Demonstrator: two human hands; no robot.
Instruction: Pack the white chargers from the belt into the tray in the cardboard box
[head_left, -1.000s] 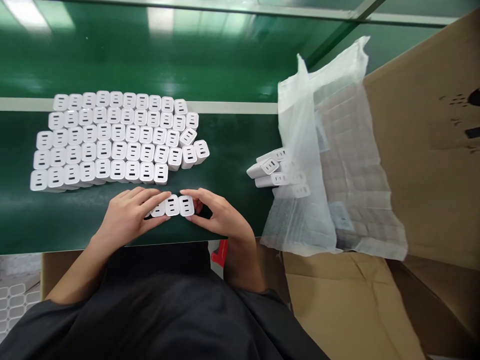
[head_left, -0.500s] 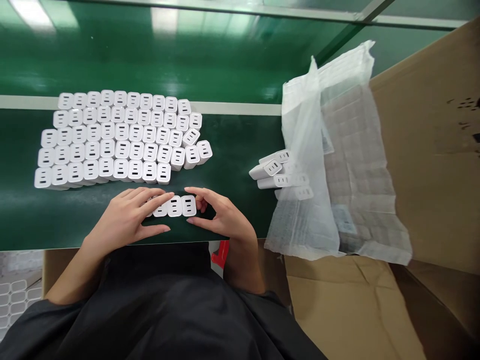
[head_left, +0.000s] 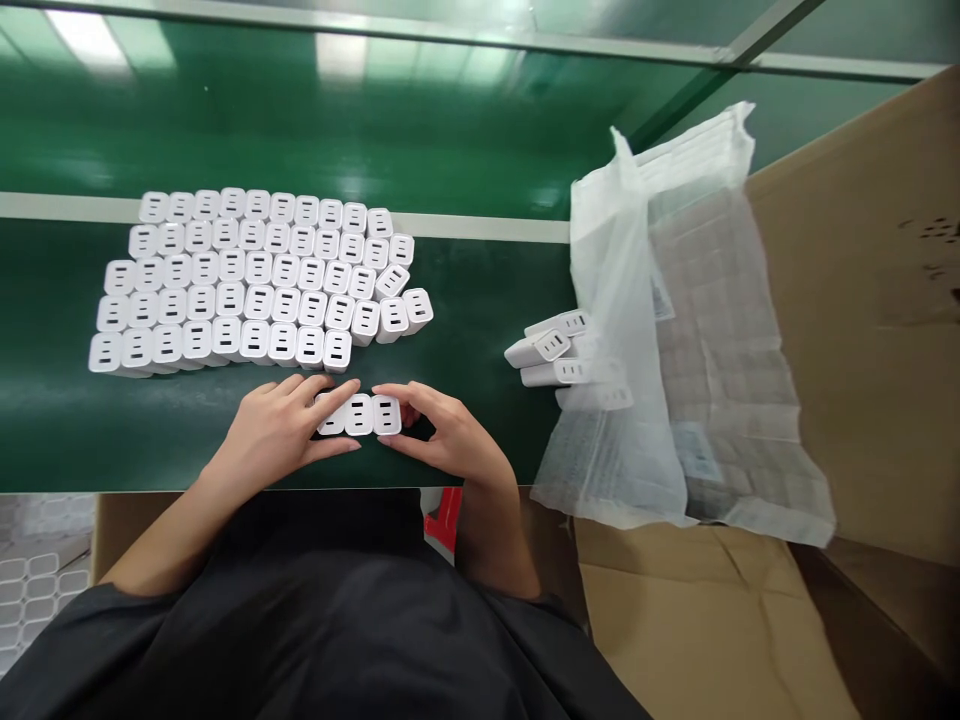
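A short row of three white chargers (head_left: 359,414) stands on the green belt (head_left: 465,290) near its front edge. My left hand (head_left: 281,435) presses against the row's left end, fingers curled round it. At the right end my right hand (head_left: 442,435) pinches the row between fingers and thumb. Just beyond the hands, several rows of identical white chargers (head_left: 255,280) stand packed together, ports up.
A clear plastic bag (head_left: 675,340) full of chargers lies on an open cardboard box (head_left: 862,300) at the right, with a few loose chargers (head_left: 551,350) spilling from its mouth. A red object (head_left: 444,508) sits below the belt edge. White trays (head_left: 34,590) show at lower left.
Both hands with the row of three chargers have shifted slightly right and toward the packed block. The view has drifted, so everything sits a little further right and lower.
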